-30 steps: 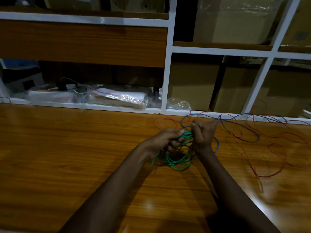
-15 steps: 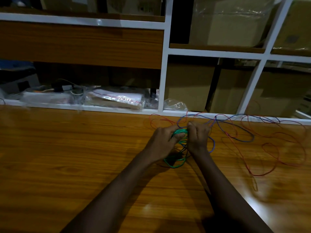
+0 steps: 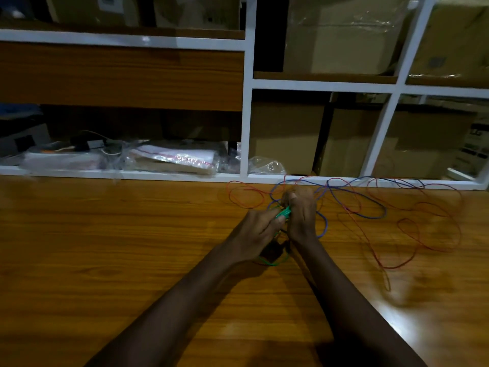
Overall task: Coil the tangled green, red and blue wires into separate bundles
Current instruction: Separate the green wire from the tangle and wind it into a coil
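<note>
Green wire (image 3: 283, 213) coil shrank, bunched between left hand (image 3: 260, 231), right hand (image 3: 301, 215).

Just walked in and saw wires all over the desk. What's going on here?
A person is sorting tangled wires. Both hands, left and right, are closed on the green wire, which is gathered into a small coil between them. The red wire and blue wire lie loose and intertwined on the desk, not yet coiled.

Green wire (image 3: 282, 212) bunched; red wire (image 3: 434, 234), blue wire (image 3: 370, 207) sprawled, tangled.
</note>
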